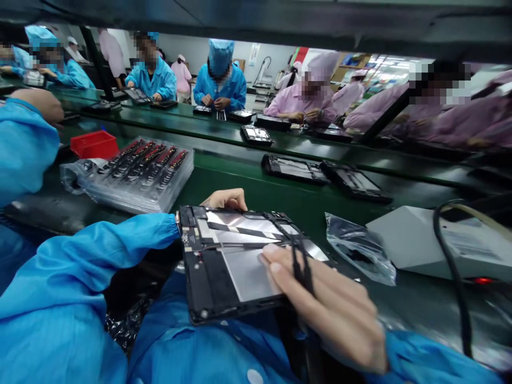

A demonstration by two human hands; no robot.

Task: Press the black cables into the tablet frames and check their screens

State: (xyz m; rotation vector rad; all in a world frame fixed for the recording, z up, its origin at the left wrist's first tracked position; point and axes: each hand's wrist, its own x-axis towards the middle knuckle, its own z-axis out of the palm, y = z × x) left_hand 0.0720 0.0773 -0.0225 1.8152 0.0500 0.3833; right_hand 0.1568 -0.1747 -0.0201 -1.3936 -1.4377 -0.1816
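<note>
An opened tablet (pixel 212 282), with silvery battery panels, black tape and a circuit board strip showing, is held tilted above my lap. My left hand (pixel 226 199) grips its far edge, partly hidden behind it. Over the near right part of the tablet lies my right hand (pixel 328 298), fingertips and thumb pressed together at a silvery panel. A blurred dark double strip (pixel 303 266), perhaps a tool or cord, crosses in front of the right hand. Whether the fingers pinch it or something small on the panel cannot be made out.
Stacked clear trays (pixel 152 176) of small parts and a red bin (pixel 94 144) stand at left. Rightward are a clear bag (pixel 360 250), a pale box (pixel 448 245) and a black cable (pixel 452 266). More opened tablets (pixel 296 168) lie beyond. A co-worker's arm (pixel 26 144) reaches in at left.
</note>
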